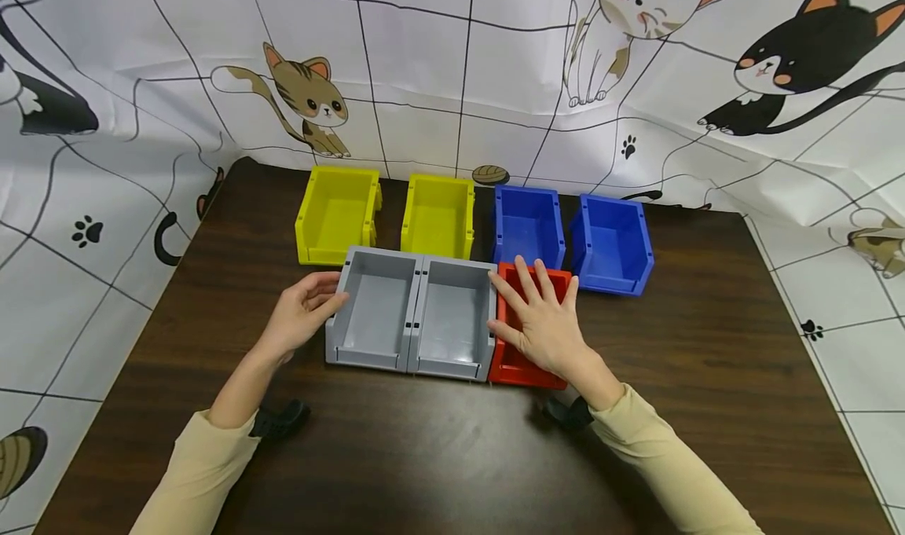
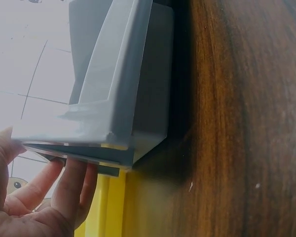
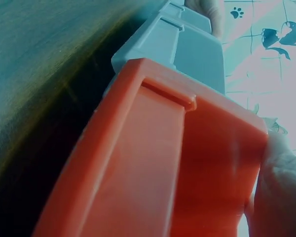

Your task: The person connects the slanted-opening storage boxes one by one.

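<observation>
In the head view, the left hand [image 1: 306, 309] is at the side of the left gray bin [image 1: 379, 315]; the right hand [image 1: 543, 323] spreads its grip wide over the red bin [image 1: 525, 367]. The right gray bin [image 1: 454, 315] stands between these two on the worktop [image 1: 438, 456]. The left wrist view shows the left grip pinching its bin's side lip. In the right wrist view, the right hand reaches the red rim.

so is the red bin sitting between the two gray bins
No, the two gray bins sit side by side, with the red bin to their right.
</observation>
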